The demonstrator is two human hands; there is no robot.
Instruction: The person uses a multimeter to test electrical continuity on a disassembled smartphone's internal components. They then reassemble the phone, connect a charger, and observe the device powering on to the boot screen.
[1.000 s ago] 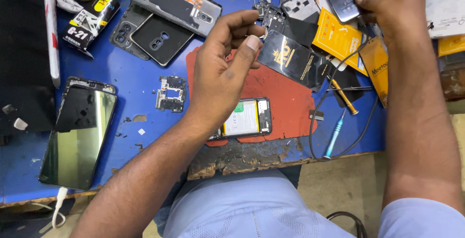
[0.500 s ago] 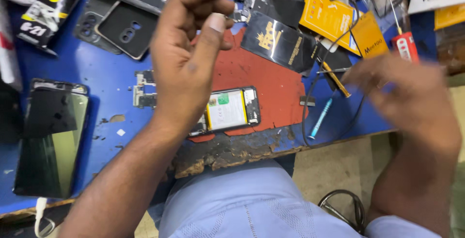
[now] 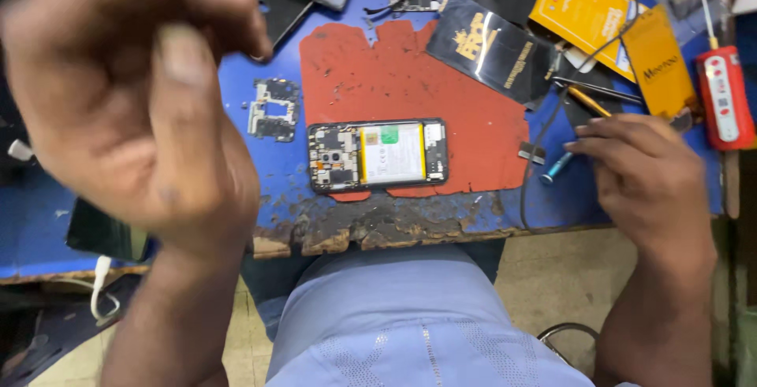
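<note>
Fingers of the right hand (image 3: 643,170) are now coming down loosely curled at 3 o'clock, touching the blue-tipped tool (image 3: 557,168); earlier it was up among the packets. Left hand (image 3: 130,111) lifting close, blurred, fingertips pressed together, grasp unclear. Opened phone (image 3: 378,154) lying centre on red mat (image 3: 410,80).

I see the opened phone (image 3: 378,154) lying flat on its face across the lower edge of the red mat (image 3: 410,80) — back cover off, white battery with a yellow edge exposed, dark circuit board at its left end. Near my right hand's (image 3: 646,182) fingertips, a blue-handled tool (image 3: 557,168) rests tilted on the blue bench — apart from the phone.
</note>
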